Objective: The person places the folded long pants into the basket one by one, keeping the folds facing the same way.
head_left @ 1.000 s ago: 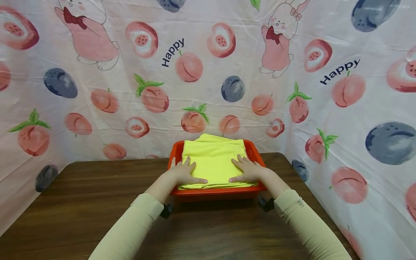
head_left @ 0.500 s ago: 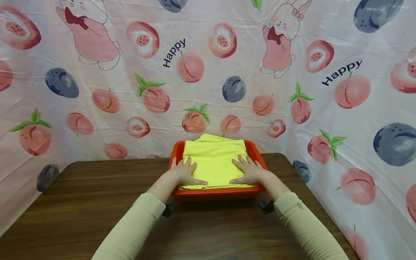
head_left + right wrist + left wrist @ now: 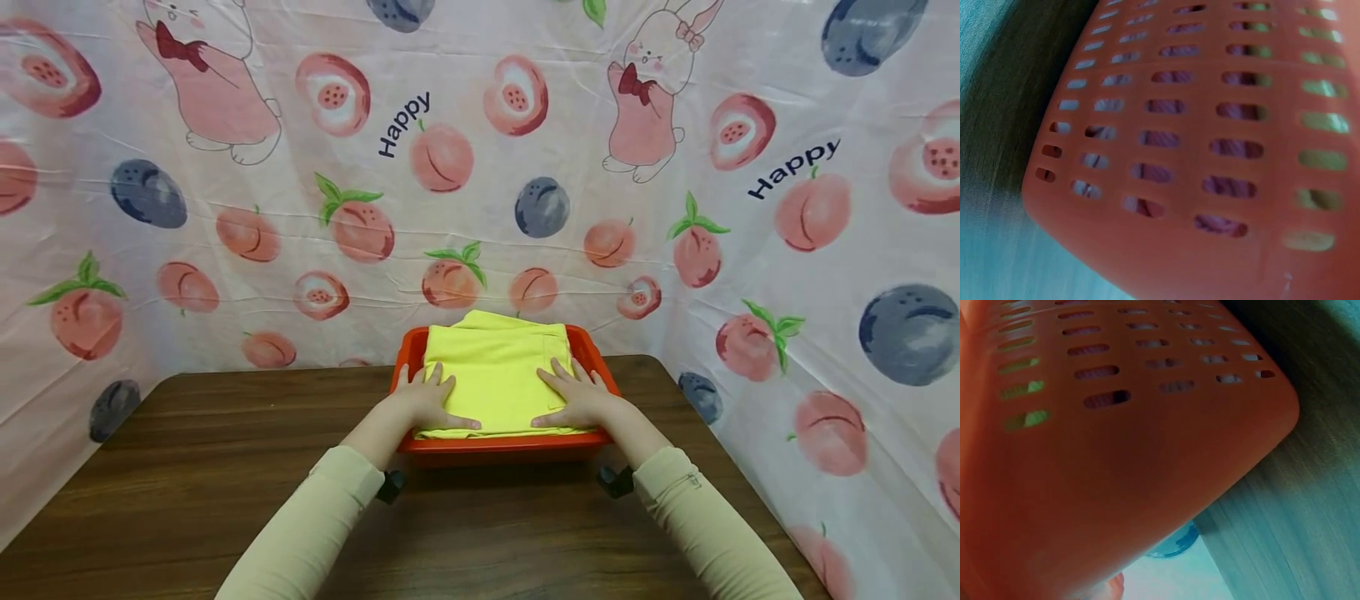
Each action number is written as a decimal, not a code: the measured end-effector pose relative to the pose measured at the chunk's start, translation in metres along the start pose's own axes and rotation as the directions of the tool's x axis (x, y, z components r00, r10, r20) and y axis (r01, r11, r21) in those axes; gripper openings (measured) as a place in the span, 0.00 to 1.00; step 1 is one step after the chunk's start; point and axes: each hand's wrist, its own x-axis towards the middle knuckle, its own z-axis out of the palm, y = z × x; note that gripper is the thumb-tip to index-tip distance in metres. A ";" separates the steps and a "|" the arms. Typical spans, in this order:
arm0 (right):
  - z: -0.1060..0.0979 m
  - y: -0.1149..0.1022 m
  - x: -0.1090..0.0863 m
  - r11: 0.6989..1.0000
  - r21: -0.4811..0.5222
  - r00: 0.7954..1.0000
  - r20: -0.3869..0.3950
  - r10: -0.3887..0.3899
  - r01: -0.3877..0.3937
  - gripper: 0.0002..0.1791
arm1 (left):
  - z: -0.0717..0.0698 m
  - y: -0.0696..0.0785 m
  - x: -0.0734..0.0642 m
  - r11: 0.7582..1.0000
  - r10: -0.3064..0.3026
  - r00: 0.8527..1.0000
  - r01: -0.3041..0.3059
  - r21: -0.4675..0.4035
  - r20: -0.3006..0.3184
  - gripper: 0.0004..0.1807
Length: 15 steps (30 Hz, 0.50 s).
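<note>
A folded yellow cloth [image 3: 498,375], possibly a garment, lies on top inside an orange-red plastic basket [image 3: 510,446]. My left hand [image 3: 431,403] rests with spread fingers on the cloth's left front part, over the basket's edge. On the right front part lies my right hand [image 3: 579,402], its fingers likewise spread and straight. Both wrist views show the slotted basket wall [image 3: 1116,456] close up, without the hands. Through the slots in the right wrist view, purplish and pale cloth [image 3: 1166,106] shows beneath the yellow.
The basket stands near the back edge of a dark brown wooden table [image 3: 225,467]. Behind it and to the right hang white curtains [image 3: 480,208] printed with peaches, blueberries and rabbits. The right curtain runs close along the table's right edge.
Both hands stay in the same place on the yellow cloth. The head view has shifted very slightly; nothing else visibly moves.
</note>
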 end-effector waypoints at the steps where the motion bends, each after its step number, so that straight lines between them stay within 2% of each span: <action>1: 0.000 0.000 0.000 1.000 0.001 1.000 0.000 -0.001 0.001 0.55 | 0.000 0.000 0.000 1.000 -0.001 1.000 0.001 -0.003 -0.001 0.61; 15: 0.001 0.004 -0.001 0.998 0.046 0.999 0.014 -0.035 0.035 0.57 | 0.002 0.000 0.001 1.000 0.006 1.000 -0.006 -0.002 0.002 0.61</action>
